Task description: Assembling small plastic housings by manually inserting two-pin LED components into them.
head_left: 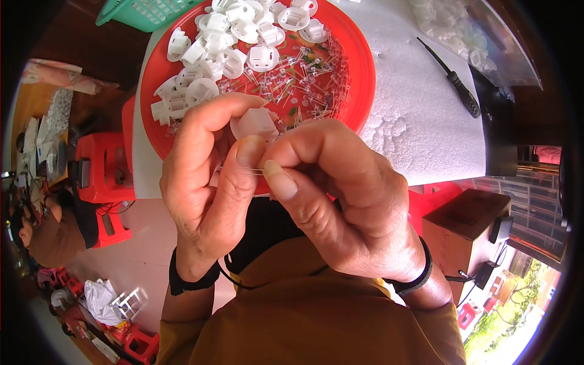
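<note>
My left hand (210, 176) is closed round a white plastic housing (255, 123), a small box on a round flange, held just in front of the red tray. My right hand (340, 194) is closed in a pinch beside it. From its thumb and fingertip thin metal leads (254, 171) run left toward my left thumb; they look like the legs of an LED, whose head is hidden by the fingers. On the red round tray (364, 79) lie a heap of like white housings (218, 42) and many loose clear LEDs (298, 82).
White foam sheet (420, 121) covers the table, with a black screwdriver (455, 82) on it. At the far right sits a clear bag of white parts (456, 30). A green basket (143, 13) stands far left. Red stools (103, 167) and a brown box (465, 219) flank the table.
</note>
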### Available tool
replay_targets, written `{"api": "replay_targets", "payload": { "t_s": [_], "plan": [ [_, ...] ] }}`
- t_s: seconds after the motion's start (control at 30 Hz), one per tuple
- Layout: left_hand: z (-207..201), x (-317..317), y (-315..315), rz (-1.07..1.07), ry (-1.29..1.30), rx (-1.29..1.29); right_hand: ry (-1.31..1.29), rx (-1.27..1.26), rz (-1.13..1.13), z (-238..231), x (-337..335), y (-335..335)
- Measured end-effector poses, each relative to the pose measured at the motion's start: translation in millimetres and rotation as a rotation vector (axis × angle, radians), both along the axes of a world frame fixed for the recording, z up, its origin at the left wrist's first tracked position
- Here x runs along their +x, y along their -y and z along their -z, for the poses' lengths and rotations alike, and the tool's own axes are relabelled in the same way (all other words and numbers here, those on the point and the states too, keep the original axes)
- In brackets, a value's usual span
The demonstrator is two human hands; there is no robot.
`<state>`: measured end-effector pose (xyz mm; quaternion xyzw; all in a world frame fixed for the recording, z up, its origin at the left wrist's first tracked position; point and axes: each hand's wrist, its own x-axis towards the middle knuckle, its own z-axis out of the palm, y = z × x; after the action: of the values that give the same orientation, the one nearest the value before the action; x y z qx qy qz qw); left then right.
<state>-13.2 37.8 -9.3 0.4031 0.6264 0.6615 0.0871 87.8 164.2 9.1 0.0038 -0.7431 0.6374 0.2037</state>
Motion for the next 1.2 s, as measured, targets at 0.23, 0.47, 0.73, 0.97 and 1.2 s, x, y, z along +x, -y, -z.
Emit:
{"api": "replay_targets", "payload": {
  "t_s": [0.23,0.47,0.73,0.97,1.2],
  "plan": [
    [-1,1,-2,-0.032,0.033,-0.014,-0.064,0.12,0.02,1,-1,-5],
    [-3,2,1,0.059,0.169,0.015,-0.083,0.161,0.082,-4,6,-21],
    [-5,1,1,0.101,0.138,-0.031,0.116,0.063,0.123,-14,7,-22],
    [-3,-3,1,0.087,0.046,-0.038,0.129,0.063,0.136,-11,5,-20],
    [-6,1,1,0.086,0.115,-0.019,0.166,0.021,0.146,-12,7,-19]
  ]
}}
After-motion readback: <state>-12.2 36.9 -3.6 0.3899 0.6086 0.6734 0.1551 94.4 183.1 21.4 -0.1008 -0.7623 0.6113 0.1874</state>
